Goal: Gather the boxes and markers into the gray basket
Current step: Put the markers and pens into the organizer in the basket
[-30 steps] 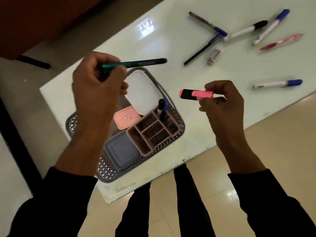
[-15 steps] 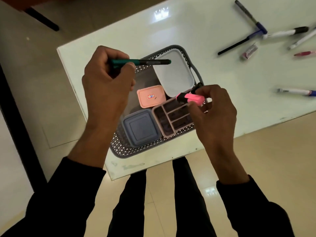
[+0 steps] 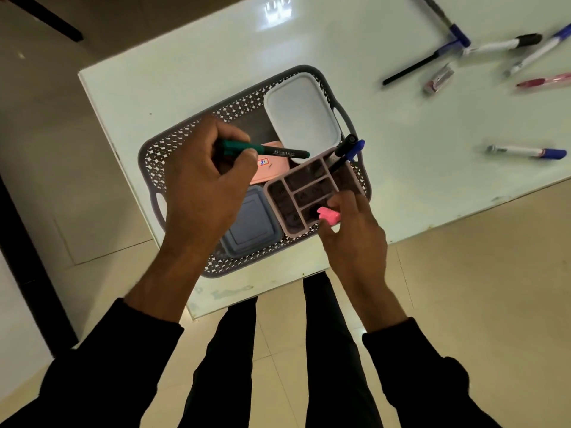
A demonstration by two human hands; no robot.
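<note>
The gray basket (image 3: 173,140) sits on the white table near its front left corner. Inside lie a white box (image 3: 301,111), a small pink box (image 3: 275,168), a blue-gray box (image 3: 251,225) and a pink divided organizer (image 3: 304,183) with two pens (image 3: 347,149) standing in its far corner. My left hand (image 3: 204,183) hovers over the basket, shut on a green marker (image 3: 275,150) held level. My right hand (image 3: 355,233) holds a pink highlighter (image 3: 330,215) tip-down in the organizer's near compartment.
Several loose markers and pens lie on the table at the right: a blue-capped one (image 3: 525,151), a black-capped one (image 3: 503,43), a black pen (image 3: 411,67), a pink pen (image 3: 547,81) and a small eraser-like piece (image 3: 438,78). The table's front edge (image 3: 463,225) runs just beyond my right hand.
My right hand has carried the pink highlighter from above the table down into the organizer's near compartment. My left hand has lowered over the basket with the green marker.
</note>
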